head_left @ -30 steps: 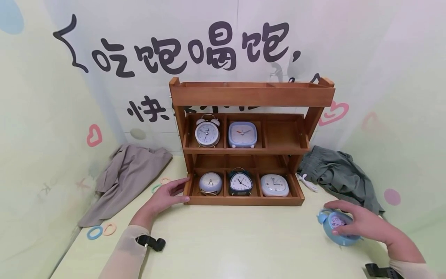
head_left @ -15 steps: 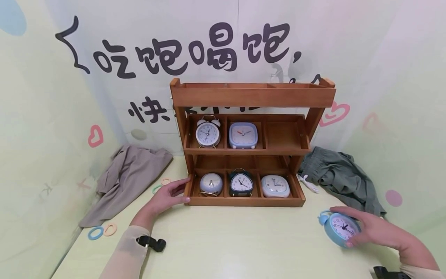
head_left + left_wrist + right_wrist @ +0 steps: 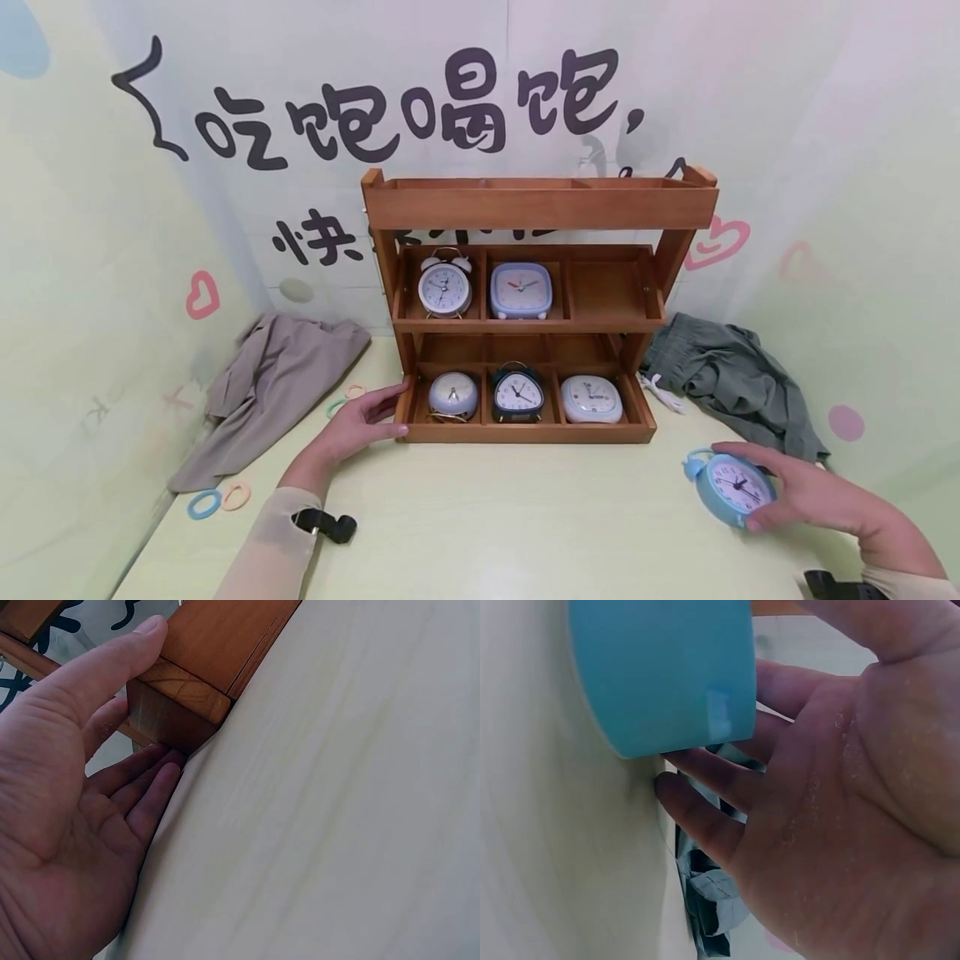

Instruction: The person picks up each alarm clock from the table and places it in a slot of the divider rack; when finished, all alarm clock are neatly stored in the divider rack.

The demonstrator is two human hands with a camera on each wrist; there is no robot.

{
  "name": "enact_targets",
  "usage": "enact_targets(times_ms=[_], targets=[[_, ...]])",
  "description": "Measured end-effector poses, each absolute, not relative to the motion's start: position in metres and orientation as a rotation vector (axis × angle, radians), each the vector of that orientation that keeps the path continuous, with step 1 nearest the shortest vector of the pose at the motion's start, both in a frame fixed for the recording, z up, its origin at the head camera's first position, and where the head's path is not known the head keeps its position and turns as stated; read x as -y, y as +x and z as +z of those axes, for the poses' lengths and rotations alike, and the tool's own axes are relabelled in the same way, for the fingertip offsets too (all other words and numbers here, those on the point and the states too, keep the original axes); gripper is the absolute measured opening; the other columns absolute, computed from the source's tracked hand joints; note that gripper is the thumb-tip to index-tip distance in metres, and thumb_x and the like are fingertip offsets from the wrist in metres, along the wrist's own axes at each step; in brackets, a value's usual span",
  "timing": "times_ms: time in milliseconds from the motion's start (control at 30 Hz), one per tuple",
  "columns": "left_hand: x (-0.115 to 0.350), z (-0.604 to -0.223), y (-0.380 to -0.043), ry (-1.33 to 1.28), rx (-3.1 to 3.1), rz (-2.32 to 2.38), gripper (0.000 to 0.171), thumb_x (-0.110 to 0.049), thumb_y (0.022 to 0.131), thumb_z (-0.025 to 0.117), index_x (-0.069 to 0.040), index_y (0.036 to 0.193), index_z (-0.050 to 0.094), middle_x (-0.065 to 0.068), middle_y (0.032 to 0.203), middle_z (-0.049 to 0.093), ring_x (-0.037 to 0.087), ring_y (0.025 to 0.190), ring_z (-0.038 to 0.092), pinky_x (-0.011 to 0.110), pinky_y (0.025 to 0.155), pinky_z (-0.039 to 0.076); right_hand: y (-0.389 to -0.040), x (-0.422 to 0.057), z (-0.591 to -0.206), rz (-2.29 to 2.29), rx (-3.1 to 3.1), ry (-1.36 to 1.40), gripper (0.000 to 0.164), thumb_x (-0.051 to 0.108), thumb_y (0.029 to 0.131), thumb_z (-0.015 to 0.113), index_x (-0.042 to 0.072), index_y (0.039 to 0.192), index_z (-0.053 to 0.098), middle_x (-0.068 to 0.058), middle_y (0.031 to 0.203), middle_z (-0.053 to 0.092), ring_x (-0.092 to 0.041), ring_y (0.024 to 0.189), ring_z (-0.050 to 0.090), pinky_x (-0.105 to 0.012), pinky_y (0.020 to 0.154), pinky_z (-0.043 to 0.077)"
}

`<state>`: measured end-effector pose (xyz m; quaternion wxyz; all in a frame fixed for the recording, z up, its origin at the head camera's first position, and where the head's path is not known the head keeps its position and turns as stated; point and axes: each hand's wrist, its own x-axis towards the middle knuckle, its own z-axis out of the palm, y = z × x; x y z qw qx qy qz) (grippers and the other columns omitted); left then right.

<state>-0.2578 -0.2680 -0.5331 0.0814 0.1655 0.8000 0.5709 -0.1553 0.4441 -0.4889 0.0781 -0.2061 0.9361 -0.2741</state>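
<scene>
In the head view, my right hand (image 3: pixel 817 493) holds a light-blue twin-bell alarm clock (image 3: pixel 735 487) at the right of the table. The clock leans back, its dial facing up and its bells to the left; its smooth blue case (image 3: pixel 660 675) fills the top of the right wrist view, just by the table surface. My left hand (image 3: pixel 362 423) touches the lower left corner of a brown wooden shelf rack (image 3: pixel 525 433). Seen from the left wrist, its thumb (image 3: pixel 112 664) lies across the front corner while the other fingers rest along the side.
Several clocks stand in the rack's compartments, including a white twin-bell one (image 3: pixel 446 287) and a dark triangular one (image 3: pixel 517 396). Folded brown cloth (image 3: pixel 285 383) lies left, dark green cloth (image 3: pixel 735 375) right. A blue ring (image 3: pixel 204 503) lies near the left edge.
The right hand has shifted slightly right and turned the blue alarm clock, so more of its dial shows. The left hand keeps its place at the rack's corner.
</scene>
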Motion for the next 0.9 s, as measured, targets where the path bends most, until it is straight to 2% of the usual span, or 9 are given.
enact_targets(times_ms=[133,533,733,900], targets=[[0.268,-0.533,-0.257,0.494,-2.395,1.705,0.08,-0.019,0.098,0.089,-0.011,0.168,0.051,0.014,0.174,0.044,0.043,0.156,0.046,0.05,0.128,0.039,-0.155,-0.439,-0.492,-0.786,-2.892,-0.618,0.095,0.031,0.076,0.103,0.021,0.159,0.057,-0.024,0.145,0.058,-0.002,0.106,0.05,-0.028,0.077,0.048],[0.268,-0.534,-0.258,0.487,-2.393,1.708,0.08,-0.018,0.098,0.09,-0.012,0.168,0.052,0.012,0.174,0.045,0.041,0.156,0.047,0.048,0.128,0.04,-0.16,-0.429,-0.494,-0.794,-2.951,-0.583,0.091,0.034,0.076,0.103,0.014,0.154,0.06,-0.022,0.145,0.06,-0.009,0.106,0.053,-0.031,0.078,0.05],[0.27,-0.536,-0.26,0.494,-2.369,1.732,0.081,-0.018,0.097,0.09,-0.011,0.168,0.051,0.012,0.175,0.044,0.041,0.157,0.046,0.049,0.128,0.039,-0.162,-0.423,-0.497,-0.768,-3.042,-0.653,0.088,0.037,0.073,0.106,0.012,0.147,0.067,-0.023,0.146,0.063,-0.004,0.108,0.053,-0.03,0.078,0.051],[0.27,-0.536,-0.26,0.49,-2.365,1.735,0.082,-0.02,0.097,0.091,-0.011,0.168,0.051,0.013,0.174,0.044,0.042,0.157,0.046,0.05,0.128,0.039,-0.162,-0.42,-0.495,-0.76,-3.116,-0.702,0.087,0.038,0.07,0.107,0.015,0.145,0.069,-0.018,0.147,0.063,-0.002,0.113,0.054,-0.031,0.079,0.053]])
